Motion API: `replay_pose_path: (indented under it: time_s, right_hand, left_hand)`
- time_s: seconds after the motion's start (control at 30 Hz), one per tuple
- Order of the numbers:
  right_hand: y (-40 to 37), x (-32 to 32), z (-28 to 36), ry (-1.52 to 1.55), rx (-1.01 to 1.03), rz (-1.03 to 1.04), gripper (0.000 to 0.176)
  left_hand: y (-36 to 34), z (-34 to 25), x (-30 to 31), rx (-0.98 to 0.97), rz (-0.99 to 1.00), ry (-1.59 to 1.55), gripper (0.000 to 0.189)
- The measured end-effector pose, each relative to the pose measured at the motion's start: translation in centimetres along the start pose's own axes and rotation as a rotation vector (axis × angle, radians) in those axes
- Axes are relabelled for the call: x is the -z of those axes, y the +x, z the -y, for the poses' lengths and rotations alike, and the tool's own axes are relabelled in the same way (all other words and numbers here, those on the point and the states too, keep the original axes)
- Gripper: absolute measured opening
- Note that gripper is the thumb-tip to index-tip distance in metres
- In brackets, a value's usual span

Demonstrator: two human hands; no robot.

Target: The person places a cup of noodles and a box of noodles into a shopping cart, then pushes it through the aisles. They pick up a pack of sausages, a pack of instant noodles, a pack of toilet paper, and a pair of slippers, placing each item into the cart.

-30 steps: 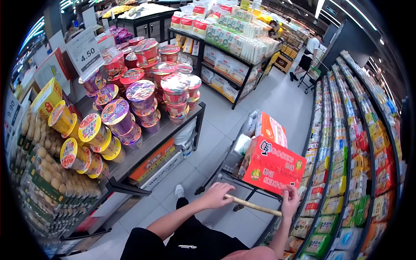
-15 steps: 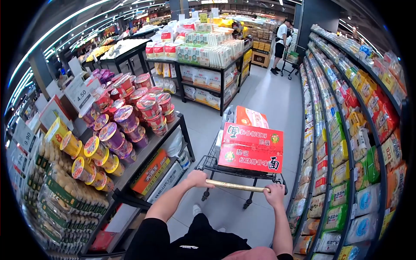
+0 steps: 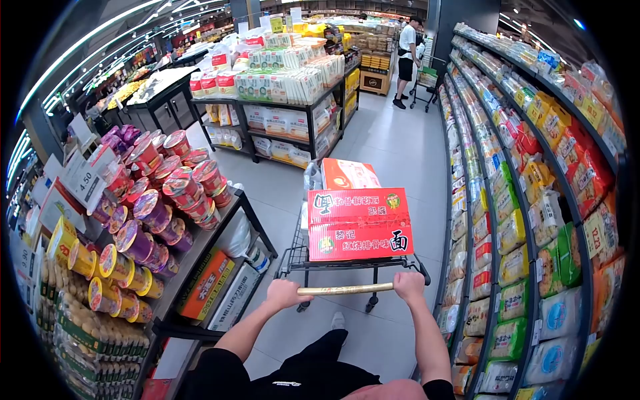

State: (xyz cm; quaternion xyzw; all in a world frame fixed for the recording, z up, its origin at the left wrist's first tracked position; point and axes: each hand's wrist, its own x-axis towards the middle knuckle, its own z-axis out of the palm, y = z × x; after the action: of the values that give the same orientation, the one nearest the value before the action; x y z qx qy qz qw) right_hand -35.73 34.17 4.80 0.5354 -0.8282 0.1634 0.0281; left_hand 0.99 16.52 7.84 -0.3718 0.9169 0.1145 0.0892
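Both my hands grip the pale yellow handle (image 3: 345, 289) of a shopping cart (image 3: 291, 259). My left hand (image 3: 284, 293) is closed around its left end, and my right hand (image 3: 408, 285) is wrapped around its right end. A red noodle carton (image 3: 361, 223) printed with Chinese characters rests on the cart, just beyond the handle. Behind it lies a second red and white box (image 3: 349, 175). Something in a clear plastic wrap (image 3: 312, 177) sits at the cart's left side, partly hidden by the boxes.
Instant noodle cups (image 3: 152, 210) are stacked on a display at my left. Long shelves of bagged goods (image 3: 510, 297) line my right. Ahead stands a packet-laden display rack (image 3: 312, 123). Farther along the aisle, a person (image 3: 405, 60) stands beside another cart (image 3: 425, 77).
The cart's handle has swung level, and the cart now sits further left in view. The noodle cups and the display ahead have shifted left. Both hands keep their grip.
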Motion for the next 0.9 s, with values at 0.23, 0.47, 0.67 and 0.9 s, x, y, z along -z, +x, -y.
replay_pose_path:
  time_s: [0.23, 0.47, 0.67, 0.9]
  right_hand:
    - [10.6, -0.6, -7.0, -0.053, 0.019, 0.282, 0.029]
    - [21.8, -1.6, -11.5, -0.139, 0.011, 0.529, 0.029]
    - [29.7, -3.3, -14.0, -0.130, 0.096, 0.466, 0.022]
    - [40.2, -5.9, -16.7, -0.135, 0.223, 0.534, 0.023]
  left_hand:
    - [5.2, -5.8, 1.2, 0.154, 0.017, -0.179, 0.069]
    - [11.4, -9.6, 1.8, 0.174, 0.043, -0.377, 0.059]
    - [16.5, -11.6, 2.5, 0.156, 0.000, -0.491, 0.047]
    - [23.6, -15.1, 4.7, 0.355, 0.003, -0.527, 0.043]
